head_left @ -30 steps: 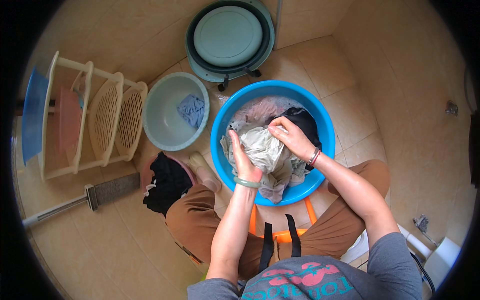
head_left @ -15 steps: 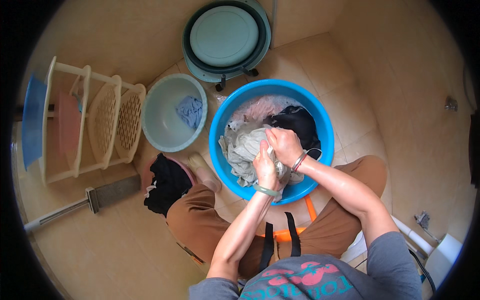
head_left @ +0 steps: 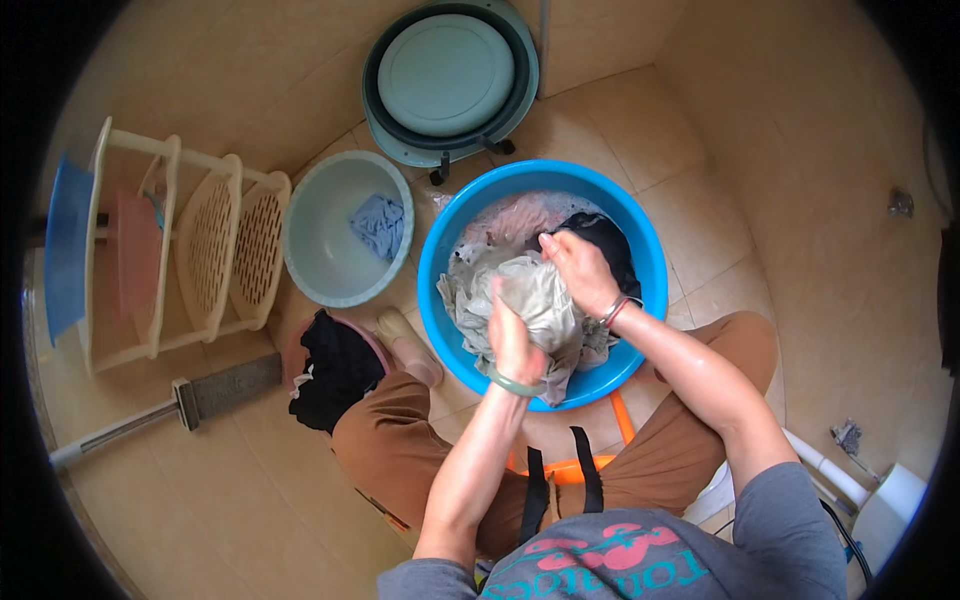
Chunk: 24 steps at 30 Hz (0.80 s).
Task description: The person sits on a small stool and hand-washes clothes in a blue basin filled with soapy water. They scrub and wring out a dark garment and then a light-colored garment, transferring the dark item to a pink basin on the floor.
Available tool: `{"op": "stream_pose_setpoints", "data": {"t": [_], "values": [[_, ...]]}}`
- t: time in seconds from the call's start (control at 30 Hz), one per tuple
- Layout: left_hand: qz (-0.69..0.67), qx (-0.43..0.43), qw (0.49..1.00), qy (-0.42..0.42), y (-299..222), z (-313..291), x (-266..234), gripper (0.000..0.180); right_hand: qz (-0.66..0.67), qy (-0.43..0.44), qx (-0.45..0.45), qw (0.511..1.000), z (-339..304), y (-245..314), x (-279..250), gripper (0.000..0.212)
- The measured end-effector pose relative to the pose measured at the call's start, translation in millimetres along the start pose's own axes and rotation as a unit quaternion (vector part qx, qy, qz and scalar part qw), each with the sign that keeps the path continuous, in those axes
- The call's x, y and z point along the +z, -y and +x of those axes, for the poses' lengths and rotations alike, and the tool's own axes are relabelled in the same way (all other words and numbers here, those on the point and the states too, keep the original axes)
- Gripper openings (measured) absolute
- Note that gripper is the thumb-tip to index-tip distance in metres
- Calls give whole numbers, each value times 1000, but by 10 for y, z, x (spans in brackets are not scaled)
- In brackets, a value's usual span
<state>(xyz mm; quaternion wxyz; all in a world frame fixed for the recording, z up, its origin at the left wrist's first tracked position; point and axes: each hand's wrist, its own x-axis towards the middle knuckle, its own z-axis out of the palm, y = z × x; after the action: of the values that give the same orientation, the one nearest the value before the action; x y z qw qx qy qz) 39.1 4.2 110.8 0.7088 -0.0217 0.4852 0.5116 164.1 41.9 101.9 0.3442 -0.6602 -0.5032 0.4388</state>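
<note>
A bunched pale grey garment (head_left: 538, 300) lies wet in the blue basin (head_left: 432, 330), rising in a mound between my hands. My left hand (head_left: 514, 338), with a green bangle at its wrist, grips the garment's near left side, its thumb pointing up and its edge a little blurred. On the far right side of the mound my right hand (head_left: 583, 272) has its fingers curled onto the same cloth. Sudsy water, a pink cloth (head_left: 525, 215) and a black garment (head_left: 603, 240) are behind it in the basin. Both hands' undersides are hidden.
A pale green basin (head_left: 318, 265) with a blue cloth (head_left: 380, 226) stands left. Nearer me is a pink basin (head_left: 375, 345) heaped with black clothing (head_left: 338, 370). A flat mop (head_left: 235, 388), a cream rack (head_left: 215, 250) and a folded green tub (head_left: 445, 75) are around the tiled floor.
My hands were close together over the grey garment and have moved apart, the left one toward me, the right one slightly right. More of the cloth shows between them.
</note>
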Motion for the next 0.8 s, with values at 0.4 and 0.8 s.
{"op": "stream_pose_setpoints", "data": {"t": [0.4, 0.8], "values": [[451, 481, 749, 65, -281, -87, 103, 15, 285, 313, 318, 849, -248, 353, -605, 83], [-23, -127, 970, 209, -188, 142, -160, 58, -65, 107, -248, 961, -455, 357, -282, 29]]}}
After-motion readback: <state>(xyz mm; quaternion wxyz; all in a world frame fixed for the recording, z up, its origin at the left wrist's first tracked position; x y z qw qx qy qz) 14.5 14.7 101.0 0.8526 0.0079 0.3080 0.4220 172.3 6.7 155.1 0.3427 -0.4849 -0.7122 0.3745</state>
